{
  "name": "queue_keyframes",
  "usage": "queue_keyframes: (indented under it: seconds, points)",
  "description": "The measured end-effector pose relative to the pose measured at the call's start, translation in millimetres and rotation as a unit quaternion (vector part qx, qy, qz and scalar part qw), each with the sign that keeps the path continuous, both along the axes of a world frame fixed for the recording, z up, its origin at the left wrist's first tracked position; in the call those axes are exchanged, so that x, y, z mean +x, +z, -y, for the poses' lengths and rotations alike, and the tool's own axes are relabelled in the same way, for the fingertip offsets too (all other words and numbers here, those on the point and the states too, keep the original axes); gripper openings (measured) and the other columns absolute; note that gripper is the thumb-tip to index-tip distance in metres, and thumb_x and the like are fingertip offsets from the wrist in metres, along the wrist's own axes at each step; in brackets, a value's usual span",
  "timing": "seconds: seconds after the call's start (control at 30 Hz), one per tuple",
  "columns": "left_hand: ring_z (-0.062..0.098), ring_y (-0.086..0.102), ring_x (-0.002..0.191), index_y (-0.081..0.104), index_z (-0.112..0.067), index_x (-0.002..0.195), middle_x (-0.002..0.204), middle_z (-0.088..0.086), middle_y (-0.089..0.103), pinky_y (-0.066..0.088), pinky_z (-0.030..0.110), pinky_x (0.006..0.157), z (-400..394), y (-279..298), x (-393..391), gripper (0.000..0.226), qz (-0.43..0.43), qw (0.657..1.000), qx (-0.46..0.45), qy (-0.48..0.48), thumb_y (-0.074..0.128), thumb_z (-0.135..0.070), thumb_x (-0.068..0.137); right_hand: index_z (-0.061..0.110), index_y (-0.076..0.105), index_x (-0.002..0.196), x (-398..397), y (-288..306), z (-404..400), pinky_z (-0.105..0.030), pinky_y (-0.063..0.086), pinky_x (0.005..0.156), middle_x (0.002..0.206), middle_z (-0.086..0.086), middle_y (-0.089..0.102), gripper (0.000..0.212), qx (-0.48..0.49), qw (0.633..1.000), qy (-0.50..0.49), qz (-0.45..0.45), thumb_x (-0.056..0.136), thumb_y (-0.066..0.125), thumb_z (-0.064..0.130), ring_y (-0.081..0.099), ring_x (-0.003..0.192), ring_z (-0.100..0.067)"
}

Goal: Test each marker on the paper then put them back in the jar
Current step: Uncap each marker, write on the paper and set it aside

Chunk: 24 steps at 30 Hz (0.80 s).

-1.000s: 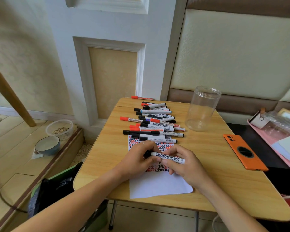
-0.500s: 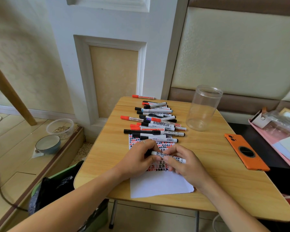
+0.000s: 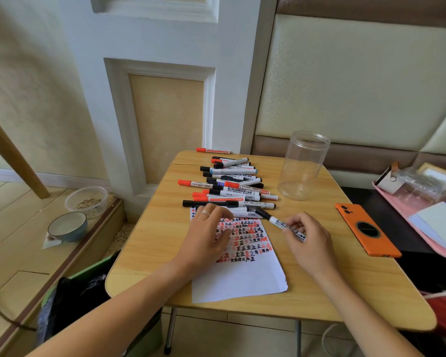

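Note:
A white paper [image 3: 238,276] with red and black test marks lies on the wooden table [image 3: 155,243]. My left hand [image 3: 206,235] rests on the paper's left part with relaxed fingers and holds nothing. My right hand [image 3: 307,240] grips a black-capped whiteboard marker [image 3: 274,219] above the paper's right edge, cap end pointing up-left. A pile of several red, black and blue markers [image 3: 229,186] lies beyond the paper. The clear plastic jar [image 3: 303,164] stands upright to the right of the pile, with nothing inside.
An orange phone [image 3: 366,229] lies face down on the table's right side. A pink tray [image 3: 422,222] with papers sits further right. Two bowls [image 3: 67,226] sit on the floor ledge at left. A dark bag [image 3: 83,295] is under the table's left edge.
My hands have come apart. My left hand let go of the marker's cap end and settled on the paper. My right hand carried the capped marker to the right.

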<state>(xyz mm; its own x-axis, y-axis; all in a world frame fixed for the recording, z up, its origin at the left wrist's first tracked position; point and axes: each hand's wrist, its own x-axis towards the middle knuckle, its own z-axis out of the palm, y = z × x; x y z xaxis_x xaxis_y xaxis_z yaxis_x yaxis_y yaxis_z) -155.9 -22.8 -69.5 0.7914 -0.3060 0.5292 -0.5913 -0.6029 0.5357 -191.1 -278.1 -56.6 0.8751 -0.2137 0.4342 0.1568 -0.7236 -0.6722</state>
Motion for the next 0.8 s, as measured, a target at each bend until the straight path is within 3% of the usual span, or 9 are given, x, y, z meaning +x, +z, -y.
queue_keyframes:
  seconds: [0.13, 0.37, 0.57, 0.7, 0.8]
  points:
    - [0.013, 0.048, 0.103, 0.065, -0.023, 0.106, 0.106, -0.012, 0.056, 0.045, 0.034, 0.087, 2.8, -2.8, -1.2, 0.019, -0.008, 0.999, 0.027, 0.026, 0.063, -0.009, 0.093, 0.021, 0.060, 0.085, 5.1, -9.8, 11.7, -0.044, 0.052, 0.071, 0.080, 0.011, 0.060, 0.019, -0.053, 0.992, -0.114, 0.011, 0.086, 0.076, 0.012, 0.058, 0.078, -0.019]
    - [0.014, 0.044, 0.106, 0.064, -0.027, 0.106, 0.111, -0.009, 0.056, 0.040, 0.034, 0.086, 5.1, -6.8, 0.0, 0.015, -0.024, 0.994, 0.092, 0.045, 0.060, -0.019, 0.094, 0.015, 0.060, 0.090, 4.3, -12.0, 8.6, -0.038, 0.041, 0.069, 0.085, -0.003, 0.063, 0.014, -0.100, 0.976, -0.195, -0.019, 0.087, 0.073, 0.014, 0.056, 0.085, -0.030]
    - [0.012, 0.041, 0.106, 0.063, -0.027, 0.113, 0.117, -0.008, 0.055, 0.043, 0.035, 0.093, 1.0, 1.4, 4.2, 0.017, -0.040, 0.991, 0.129, 0.013, 0.056, -0.021, 0.099, 0.015, 0.063, 0.102, 6.8, -3.7, 1.4, -0.043, 0.041, 0.083, 0.101, -0.007, 0.064, 0.016, -0.149, 0.962, -0.221, -0.051, 0.089, 0.072, 0.020, 0.056, 0.103, -0.033]
    - [0.010, 0.040, 0.105, 0.064, -0.029, 0.116, 0.119, -0.010, 0.055, 0.044, 0.033, 0.094, -5.1, 5.3, 6.7, 0.017, -0.037, 0.989, 0.141, -0.016, 0.055, -0.028, 0.101, 0.012, 0.065, 0.097, 20.4, 5.0, -19.3, -0.037, 0.046, 0.081, 0.099, -0.002, 0.065, 0.011, -0.150, 0.984, -0.084, 0.039, 0.089, 0.070, 0.008, 0.057, 0.098, -0.026]
    - [0.013, 0.045, 0.105, 0.065, -0.029, 0.115, 0.117, -0.010, 0.056, 0.045, 0.033, 0.092, -9.6, 2.1, 5.1, 0.016, -0.017, 0.991, 0.130, -0.032, 0.056, -0.028, 0.101, 0.013, 0.068, 0.099, 34.6, 7.1, -37.6, -0.034, 0.049, 0.083, 0.099, 0.002, 0.067, 0.014, -0.176, 0.982, 0.032, 0.055, 0.090, 0.067, 0.003, 0.058, 0.097, -0.020]
